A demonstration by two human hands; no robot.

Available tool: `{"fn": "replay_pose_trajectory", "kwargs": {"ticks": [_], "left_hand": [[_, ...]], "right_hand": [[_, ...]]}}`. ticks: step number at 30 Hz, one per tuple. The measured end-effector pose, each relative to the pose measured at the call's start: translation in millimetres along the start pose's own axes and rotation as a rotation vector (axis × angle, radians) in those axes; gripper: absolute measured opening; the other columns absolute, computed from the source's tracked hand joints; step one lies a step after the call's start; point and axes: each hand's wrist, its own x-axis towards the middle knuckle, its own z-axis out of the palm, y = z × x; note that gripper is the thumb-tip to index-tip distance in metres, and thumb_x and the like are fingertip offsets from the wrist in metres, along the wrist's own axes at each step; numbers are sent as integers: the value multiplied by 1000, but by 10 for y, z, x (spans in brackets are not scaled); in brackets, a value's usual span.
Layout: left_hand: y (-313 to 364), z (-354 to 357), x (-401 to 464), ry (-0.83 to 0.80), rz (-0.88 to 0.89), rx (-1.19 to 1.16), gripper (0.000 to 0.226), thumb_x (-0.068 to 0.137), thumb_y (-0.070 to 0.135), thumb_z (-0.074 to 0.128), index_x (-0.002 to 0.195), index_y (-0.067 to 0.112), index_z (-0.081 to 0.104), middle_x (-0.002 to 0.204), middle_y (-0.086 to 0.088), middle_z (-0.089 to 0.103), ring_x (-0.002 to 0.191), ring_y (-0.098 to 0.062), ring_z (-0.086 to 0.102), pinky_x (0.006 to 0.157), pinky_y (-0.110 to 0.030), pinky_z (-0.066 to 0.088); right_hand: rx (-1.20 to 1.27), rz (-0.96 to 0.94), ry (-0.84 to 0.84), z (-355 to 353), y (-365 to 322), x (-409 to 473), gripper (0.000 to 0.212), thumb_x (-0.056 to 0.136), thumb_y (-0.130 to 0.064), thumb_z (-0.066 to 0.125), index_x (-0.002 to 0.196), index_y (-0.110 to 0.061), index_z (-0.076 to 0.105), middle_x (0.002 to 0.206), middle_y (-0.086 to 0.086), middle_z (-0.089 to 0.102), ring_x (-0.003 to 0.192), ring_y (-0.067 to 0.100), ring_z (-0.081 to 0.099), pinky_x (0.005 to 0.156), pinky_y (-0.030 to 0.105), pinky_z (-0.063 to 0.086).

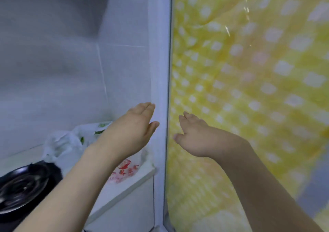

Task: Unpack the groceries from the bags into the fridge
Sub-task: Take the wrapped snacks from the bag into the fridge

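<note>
**Both hands raised at the fridge's edge**

Right now the fridge (pixel 161 82) shows only as a tall pale side panel running top to bottom, its front draped in a yellow cloth (pixel 249 82) with white checks; the whole view is blurred. Two plastic bags sit on the white counter (pixel 124 183) against the fridge side: a white bag (pixel 62 142) with green print toward the wall, and a clear bag (pixel 128 167) with red print at the counter's front corner, partly hidden by the left forearm. The left hand (pixel 135 130) is released, fingers straight and together, fingertips at the fridge's side panel, holding nothing; whether they touch it cannot be told. The right hand (pixel 194 135) is loose, fingers slightly spread, against the cloth, grasping nothing. A black pan (pixel 23 185) is cut off at the left edge.
</note>
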Motion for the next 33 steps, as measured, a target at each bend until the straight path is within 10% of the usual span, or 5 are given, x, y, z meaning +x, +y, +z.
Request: {"fn": "replay_pose_trajectory", "kwargs": {"ticks": [21, 33], "left_hand": [[-1801, 289, 292, 5, -543, 64, 59, 103, 43, 32, 155, 20, 17, 162, 6, 16, 148, -9, 13, 116, -24, 16], [-2980, 578, 407, -35, -568, -32, 54, 104, 38, 33, 154, 20, 21, 160, 7, 21, 147, -9, 17, 113, -23, 20]], "right_hand": [[-45, -450, -210, 478, -934, 2383, 64, 104, -36, 28, 154, -10, -2, 162, 6, -10, 149, 19, -8, 119, 32, -1], [-23, -453, -325, 793, -1588, 3268, 55, 104, -29, 28, 153, -8, 12, 162, 4, 2, 148, 15, 4, 114, 25, 9]]}}
